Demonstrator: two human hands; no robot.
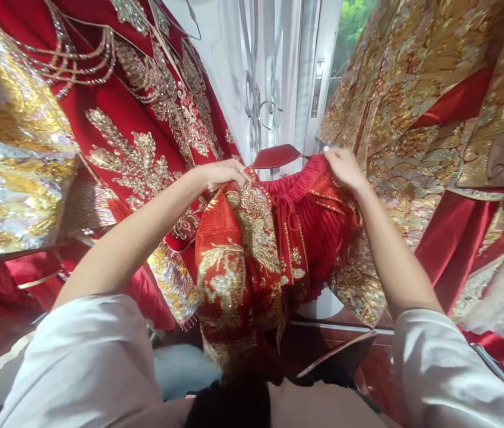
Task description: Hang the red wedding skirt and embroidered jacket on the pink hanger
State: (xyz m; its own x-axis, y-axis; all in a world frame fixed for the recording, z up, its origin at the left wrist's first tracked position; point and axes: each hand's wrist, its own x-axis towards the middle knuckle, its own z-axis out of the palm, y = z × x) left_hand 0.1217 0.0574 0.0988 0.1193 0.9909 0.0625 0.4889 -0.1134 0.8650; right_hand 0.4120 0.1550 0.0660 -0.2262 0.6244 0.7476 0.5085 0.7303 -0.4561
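Observation:
A red jacket (220,238) with gold embroidery hangs in front of me, with gathered red cloth (323,244) and a tied cord (290,205) at its front. My left hand (227,173) is closed on the jacket's left shoulder edge, fingers bent over the fabric. At the opposite shoulder, my right hand (345,166) pinches the red fabric; its thumb shows and its other fingers are mostly hidden behind the cloth. Between both hands, a dark red panel (276,156) shows at the neck. Above it is a metal hanger hook (264,116).
A red gown (131,137) with silver-gold beading hangs at left, beside a gold sequined garment (15,137). Gold patterned garments (412,119) fill the right side. A white metal scroll frame (252,77) and a window frame (318,77) stand behind.

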